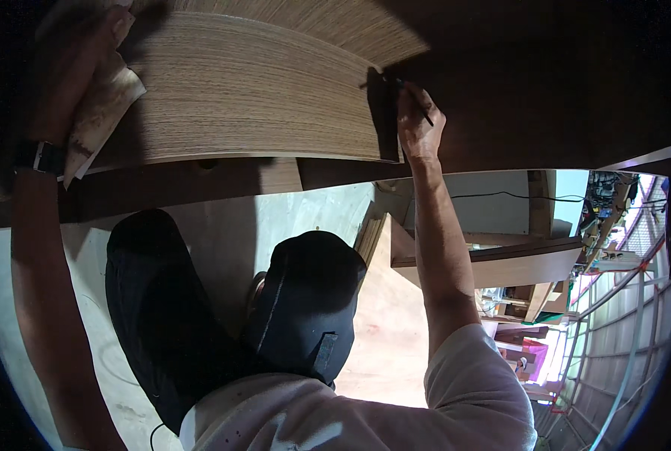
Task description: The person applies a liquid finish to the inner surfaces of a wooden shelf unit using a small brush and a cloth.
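**At the wood-grain panel: one hand marks, the other steadies**

At the top of the head view a broad sheet of pale, striped wood veneer (245, 90) lies across a darker board (200, 180), its near edge bowed by the lens. The right hand (420, 124) sits at the sheet's right end, fingers (414, 101) pressed together and pinching a thin dark pencil (418, 104) — its tip angled toward the sheet's corner, next to a short dark upright strip (384, 113) that casts a shadow on the veneer.

The left hand (69, 68) rests far to the other side, at the sheet's left end, with a dark wristwatch (41, 156) on the wrist. It lies over a curled, lighter offcut of veneer (102, 113) that sticks out beneath the palm; the hand is in deep shadow, so whether its fingers are spread or closed cannot be told.

Below the board, the person's knees in black trousers (305, 301) are drawn up, above a pale shirt (365, 421). Under them lies a light plywood floor (388, 338). To the right — well apart from the hands — stand stacked boards and timber frames (501, 263) and a metal railing (621, 331) in bright daylight.
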Action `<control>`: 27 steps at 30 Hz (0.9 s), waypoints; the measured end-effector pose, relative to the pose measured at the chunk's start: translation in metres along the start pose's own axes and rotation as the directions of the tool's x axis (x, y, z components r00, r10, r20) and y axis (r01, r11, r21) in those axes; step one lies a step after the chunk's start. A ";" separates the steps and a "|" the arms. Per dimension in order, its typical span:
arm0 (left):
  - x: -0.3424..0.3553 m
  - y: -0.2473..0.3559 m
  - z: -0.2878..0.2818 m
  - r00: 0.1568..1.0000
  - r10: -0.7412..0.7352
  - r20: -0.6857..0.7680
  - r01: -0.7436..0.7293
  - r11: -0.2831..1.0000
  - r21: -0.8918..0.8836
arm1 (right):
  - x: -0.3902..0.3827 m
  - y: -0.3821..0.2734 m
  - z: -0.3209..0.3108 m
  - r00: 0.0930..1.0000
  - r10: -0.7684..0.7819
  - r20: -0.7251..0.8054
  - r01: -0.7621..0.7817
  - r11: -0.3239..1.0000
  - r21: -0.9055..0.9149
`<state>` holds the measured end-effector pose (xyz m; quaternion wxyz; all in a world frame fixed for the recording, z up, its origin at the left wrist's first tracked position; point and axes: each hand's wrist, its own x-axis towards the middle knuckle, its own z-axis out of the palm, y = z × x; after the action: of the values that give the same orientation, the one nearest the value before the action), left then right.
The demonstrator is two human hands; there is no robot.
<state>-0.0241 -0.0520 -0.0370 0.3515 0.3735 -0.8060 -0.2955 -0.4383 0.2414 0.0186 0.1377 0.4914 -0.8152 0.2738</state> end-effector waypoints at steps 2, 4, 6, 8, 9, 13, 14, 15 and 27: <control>0.000 -0.001 -0.003 1.000 -0.002 -0.003 0.002 1.000 0.004 | 0.002 -0.001 0.005 0.996 -0.088 -0.027 0.087 0.995 -0.050; 0.002 -0.004 0.003 1.000 -0.002 0.005 0.002 1.000 -0.005 | 0.000 0.006 0.005 0.999 -0.045 -0.011 0.044 0.998 -0.032; 0.004 -0.008 0.007 1.000 0.001 0.012 -0.001 1.000 -0.009 | -0.001 0.011 0.006 0.999 -0.041 -0.011 0.041 0.998 -0.044; 0.006 -0.007 0.011 1.000 0.004 0.018 -0.004 1.000 -0.011 | 0.000 0.021 0.008 0.997 -0.075 -0.030 0.072 0.993 -0.089; 0.004 -0.007 0.008 1.000 0.003 0.015 -0.003 1.000 -0.007 | 0.001 0.019 0.010 0.996 -0.080 -0.028 0.078 0.994 -0.081; 0.004 -0.010 0.003 1.000 0.002 0.009 -0.002 1.000 0.013 | 0.005 0.016 0.013 0.993 -0.117 -0.024 0.115 0.990 -0.081; 0.003 -0.009 0.003 1.000 0.002 0.012 -0.002 1.000 0.016 | 0.005 0.017 0.013 0.991 -0.130 -0.024 0.127 0.988 -0.089; 0.005 -0.011 0.004 1.000 0.004 0.011 -0.005 1.000 0.018 | 0.004 0.017 0.014 0.992 -0.127 -0.027 0.124 0.988 -0.089; 0.009 -0.015 0.007 1.000 0.001 0.019 -0.002 0.998 0.059 | 0.006 0.018 0.007 0.980 -0.179 -0.088 0.167 0.977 -0.131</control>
<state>-0.0281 -0.0661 -0.0488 0.3328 0.3803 -0.8179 -0.2750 -0.4563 0.2397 0.0103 0.2315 0.5369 -0.7768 0.2340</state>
